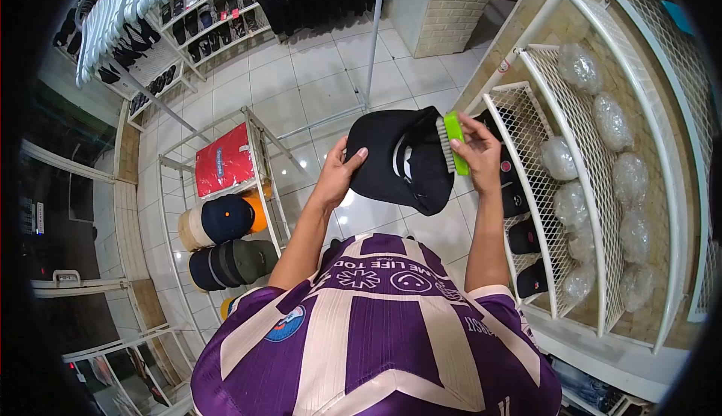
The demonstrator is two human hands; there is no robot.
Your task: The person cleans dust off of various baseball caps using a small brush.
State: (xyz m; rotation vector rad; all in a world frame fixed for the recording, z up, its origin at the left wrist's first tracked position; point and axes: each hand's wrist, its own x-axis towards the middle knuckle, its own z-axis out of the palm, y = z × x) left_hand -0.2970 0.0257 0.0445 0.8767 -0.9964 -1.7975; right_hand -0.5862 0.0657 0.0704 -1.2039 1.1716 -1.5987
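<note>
A black cap [382, 153] with a white design on its front is held up before my chest. My left hand [337, 174] grips the cap at its left edge, thumb on top and the other fingers hidden underneath. In my right hand [481, 154] is a green brush [456, 139] with pale bristles, pinched between thumb and fingers. The bristles face the right side of the cap and appear to touch it.
On the right, white mesh shelves [547, 177] carry clear plastic-wrapped bundles [614, 122] and dark caps [524, 237]. At left, a white rack [259, 119] holds a red package [224, 159] and several stacked caps [227, 217]. Slippers [218, 4] and white hangers [120, 10] are farther back.
</note>
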